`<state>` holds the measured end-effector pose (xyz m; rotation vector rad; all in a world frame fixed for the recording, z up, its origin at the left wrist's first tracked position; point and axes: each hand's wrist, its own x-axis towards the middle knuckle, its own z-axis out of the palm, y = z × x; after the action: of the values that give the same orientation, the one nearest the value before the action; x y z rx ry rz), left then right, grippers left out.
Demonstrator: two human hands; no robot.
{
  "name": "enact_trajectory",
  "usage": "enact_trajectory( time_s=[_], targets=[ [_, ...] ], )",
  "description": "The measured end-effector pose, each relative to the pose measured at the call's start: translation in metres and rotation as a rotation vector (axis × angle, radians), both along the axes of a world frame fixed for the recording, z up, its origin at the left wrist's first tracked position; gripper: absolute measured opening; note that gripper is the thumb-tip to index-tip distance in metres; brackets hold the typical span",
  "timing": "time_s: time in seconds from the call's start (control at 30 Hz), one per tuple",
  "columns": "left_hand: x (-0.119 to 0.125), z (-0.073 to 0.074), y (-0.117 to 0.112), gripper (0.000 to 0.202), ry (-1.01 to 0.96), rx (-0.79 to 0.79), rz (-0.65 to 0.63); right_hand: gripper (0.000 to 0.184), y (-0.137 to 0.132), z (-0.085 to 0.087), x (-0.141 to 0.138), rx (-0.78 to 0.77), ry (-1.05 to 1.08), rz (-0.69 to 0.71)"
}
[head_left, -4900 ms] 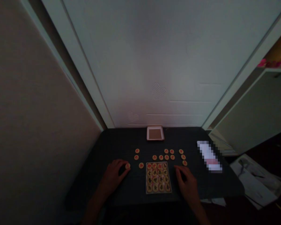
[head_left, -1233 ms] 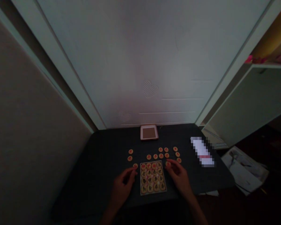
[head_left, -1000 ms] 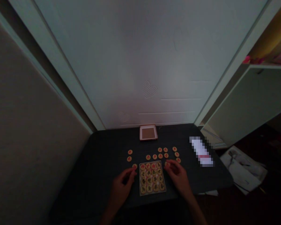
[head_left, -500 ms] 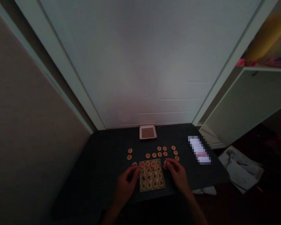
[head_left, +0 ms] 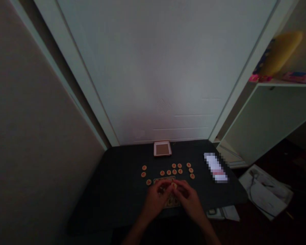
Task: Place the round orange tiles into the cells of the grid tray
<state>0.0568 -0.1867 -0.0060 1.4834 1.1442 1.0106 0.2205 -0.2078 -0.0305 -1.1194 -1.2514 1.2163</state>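
Note:
My left hand (head_left: pixel 156 196) and my right hand (head_left: pixel 189 197) meet above a square tray (head_left: pixel 164 178) of round Chinese chess pieces. A single Chinese chess piece (head_left: pixel 173 185) is pinched between the fingertips of both hands. Much of the tray and the pieces in it is hidden behind my fingers. Beyond the tray, several loose pieces with red characters (head_left: pixel 168 172) lie on the dark table. Another loose piece (head_left: pixel 149 182) lies just left of the tray, near my left hand.
An open shallow box (head_left: pixel 162 149) stands at the table's back edge by the white panel. A blurred-out bright rectangle (head_left: pixel 215 167) lies on the right of the dark table (head_left: pixel 112 190). Papers and a white box (head_left: pixel 266 190) are lower, off the right edge.
Both hands have come together over the tray from its two sides. The piece from my right hand is now between both hands. The view has shifted slightly.

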Motion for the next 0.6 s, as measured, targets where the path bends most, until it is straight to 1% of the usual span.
enact_trajectory(
  time_s=[0.1, 0.17, 0.27, 0.37, 0.5, 0.6],
  targets=[
    [0.0, -0.002, 0.003, 0.028, -0.05, -0.052, -0.011, 0.042, 0.001, 0.005, -0.001, 0.029, -0.053, 0.031],
    [0.0, -0.004, 0.006, 0.029, -0.087, -0.087, 0.002, 0.039, 0.002, 0.005, -0.002, 0.041, -0.087, 0.018],
    [-0.001, -0.008, 0.01, 0.03, -0.123, -0.128, 0.0, 0.039, 0.005, 0.002, -0.003, 0.034, -0.126, -0.012],
    [-0.003, -0.009, 0.015, 0.03, -0.147, -0.157, -0.018, 0.042, 0.009, -0.003, -0.004, 0.0, -0.109, -0.024],
    [-0.006, -0.008, 0.019, 0.029, -0.156, -0.177, -0.035, 0.044, 0.014, -0.008, -0.005, -0.07, -0.098, -0.036],
    [-0.006, -0.003, 0.021, 0.03, -0.168, -0.194, -0.076, 0.043, 0.014, -0.007, -0.004, -0.07, -0.098, -0.034]
  ],
)
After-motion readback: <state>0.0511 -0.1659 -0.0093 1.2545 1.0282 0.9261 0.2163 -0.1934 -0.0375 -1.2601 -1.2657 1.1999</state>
